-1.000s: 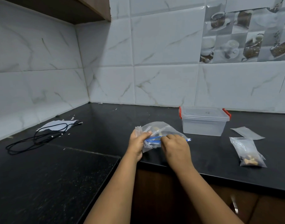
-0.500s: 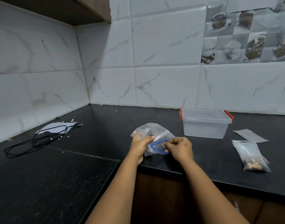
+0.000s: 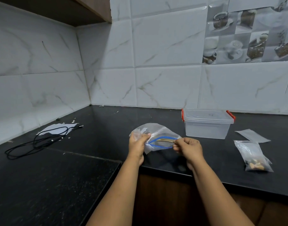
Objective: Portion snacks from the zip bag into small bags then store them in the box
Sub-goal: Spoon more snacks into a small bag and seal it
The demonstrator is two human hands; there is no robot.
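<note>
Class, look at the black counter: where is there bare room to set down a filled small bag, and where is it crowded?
Bare counter lies between the black cable and the zip bag held by the left hand and right hand, and behind the bag toward the wall. Crowded: right of the box, where the filled small bag and empty small bag lie.

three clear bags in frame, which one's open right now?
The zip bag with the blue seal, held between the left hand and right hand; its mouth is spread apart. The snack-filled small bag and the empty flat bag lie untouched on the counter.
</note>
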